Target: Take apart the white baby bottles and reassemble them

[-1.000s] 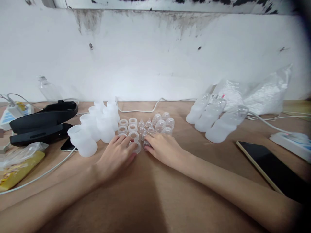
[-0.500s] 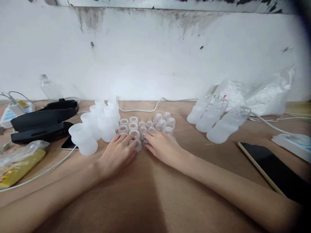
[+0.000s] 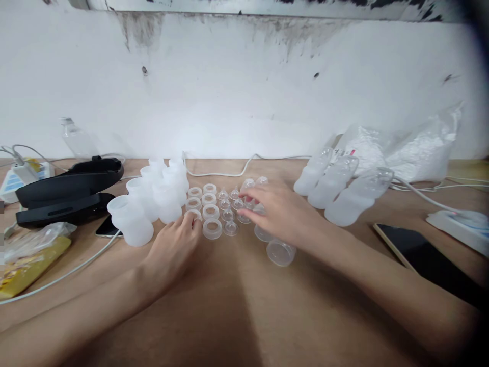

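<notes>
My left hand (image 3: 173, 244) rests on the table with its fingers curled down at a white bottle collar ring (image 3: 196, 214), partly covering it. More collar rings (image 3: 212, 228) lie in two columns beside it. To their right stand clear bottle nipples (image 3: 230, 228) in two columns. My right hand (image 3: 277, 211) hovers over the right nipples and the clear domed caps, thumb and forefinger apart. Some caps (image 3: 248, 183) show behind it, others are hidden beneath. One clear cap (image 3: 281, 252) lies tipped near my right wrist.
Several frosted bottles (image 3: 137, 224) stand open at left; three capped bottles (image 3: 349, 201) are at right, before a plastic bag (image 3: 420, 148). A black case (image 3: 69, 188), a yellow packet (image 3: 34, 260), a phone (image 3: 428, 260), power strips (image 3: 464, 224) and white cables (image 3: 229, 175) lie around.
My left hand has moved left from the right ring column to the left one. My right hand has moved right, from the nipples toward the caps, uncovering the front nipples.
</notes>
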Available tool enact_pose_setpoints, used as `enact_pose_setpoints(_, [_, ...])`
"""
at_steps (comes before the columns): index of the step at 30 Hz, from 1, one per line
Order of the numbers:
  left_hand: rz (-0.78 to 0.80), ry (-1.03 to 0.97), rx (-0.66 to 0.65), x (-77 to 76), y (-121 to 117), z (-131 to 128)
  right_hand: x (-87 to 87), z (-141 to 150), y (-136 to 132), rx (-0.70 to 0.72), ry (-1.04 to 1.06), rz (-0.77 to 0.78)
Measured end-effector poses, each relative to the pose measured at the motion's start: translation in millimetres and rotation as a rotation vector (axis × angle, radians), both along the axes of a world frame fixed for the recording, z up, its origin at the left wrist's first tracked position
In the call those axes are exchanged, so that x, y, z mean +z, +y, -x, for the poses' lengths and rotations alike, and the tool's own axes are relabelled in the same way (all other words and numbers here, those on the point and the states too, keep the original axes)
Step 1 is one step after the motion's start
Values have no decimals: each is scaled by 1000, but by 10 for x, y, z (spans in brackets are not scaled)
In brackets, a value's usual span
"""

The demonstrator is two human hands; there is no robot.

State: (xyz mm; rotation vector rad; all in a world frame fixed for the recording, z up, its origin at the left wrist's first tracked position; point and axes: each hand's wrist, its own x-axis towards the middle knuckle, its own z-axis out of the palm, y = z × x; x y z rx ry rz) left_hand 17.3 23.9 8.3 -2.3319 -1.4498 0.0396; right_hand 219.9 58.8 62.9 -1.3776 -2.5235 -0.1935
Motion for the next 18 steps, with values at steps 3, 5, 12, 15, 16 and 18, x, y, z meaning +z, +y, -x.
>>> enact_pose_setpoints(3, [50, -4, -10, 3, 34, -9, 145, -117, 49, -34, 58, -32])
enact_pose_setpoints(5, [65, -12, -1, 6, 51, -13, 201, -188, 76, -64, 90, -35])
enact_pose_setpoints(12, [87, -7, 33, -42, 84, -24, 384, -346, 111, -173, 110, -73])
enact_pose_setpoints(15, [86, -6, 45, -58, 96, -22, 520, -548, 181, -309, 26, -226])
enact_pose_setpoints(16, [84, -6, 47, -60, 100, -20, 557, -661, 223, -389, -18, -283])
enact_pose_setpoints(18, [80, -6, 49, -60, 106, -16, 597, -948, 329, -575, -121, -322])
